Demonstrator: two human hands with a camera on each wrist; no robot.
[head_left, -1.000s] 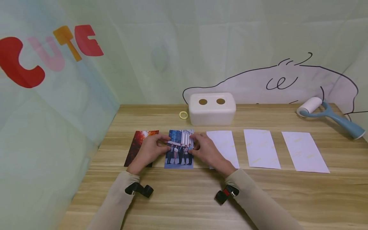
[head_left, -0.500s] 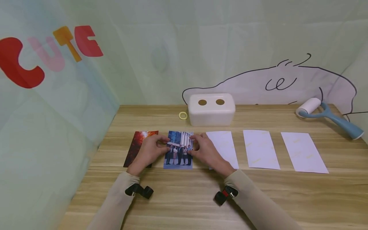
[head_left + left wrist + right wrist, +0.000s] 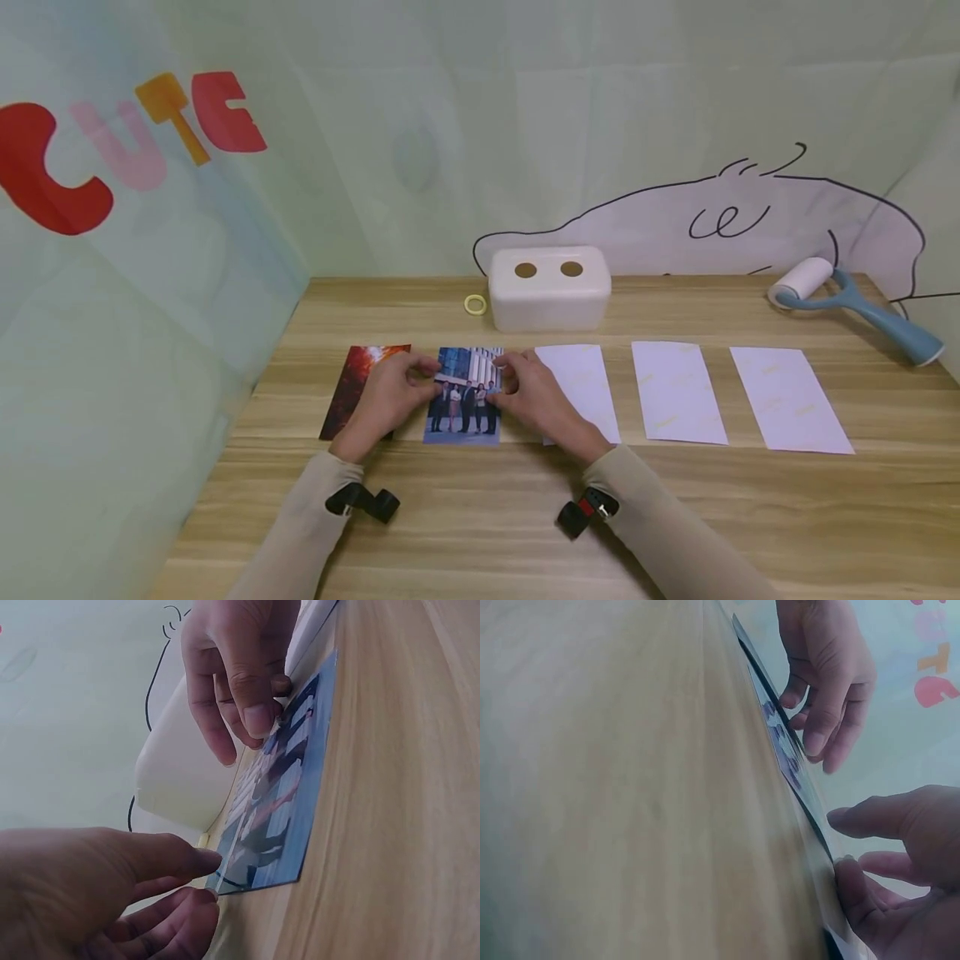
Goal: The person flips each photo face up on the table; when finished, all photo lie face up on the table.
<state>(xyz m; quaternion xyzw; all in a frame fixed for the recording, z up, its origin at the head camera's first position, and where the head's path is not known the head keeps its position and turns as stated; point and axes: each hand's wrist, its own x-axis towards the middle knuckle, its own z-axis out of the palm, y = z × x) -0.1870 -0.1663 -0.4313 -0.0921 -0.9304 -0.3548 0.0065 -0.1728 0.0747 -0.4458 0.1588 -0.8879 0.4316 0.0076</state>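
Observation:
Between my two hands is a photo (image 3: 461,421) of people standing before tall buildings, lying flat along the tabletop. My left hand (image 3: 386,400) holds its left edge, thumb and index fingertip at the border. At the opposite edge my right hand (image 3: 536,402) does the same with bent thumb and index finger. In the left wrist view the photo (image 3: 277,802) slants away from the left hand (image 3: 142,892) towards the right hand (image 3: 240,667). A red and dark photo (image 3: 351,392) lies partly hidden under the left forearm and hand.
White sheets with faint yellow marks lie in a row to the right: one (image 3: 588,379) partly behind my right hand, another (image 3: 678,392) and a last (image 3: 791,400). Behind stand a white box (image 3: 550,304) with two holes, a pale yellow ring (image 3: 475,305) and a blue-handled lint roller (image 3: 855,300).
Both hands keep their places at the photo's edges. The whole head view drifts slightly, and the photo's lower edge sits a touch further left and nearer.

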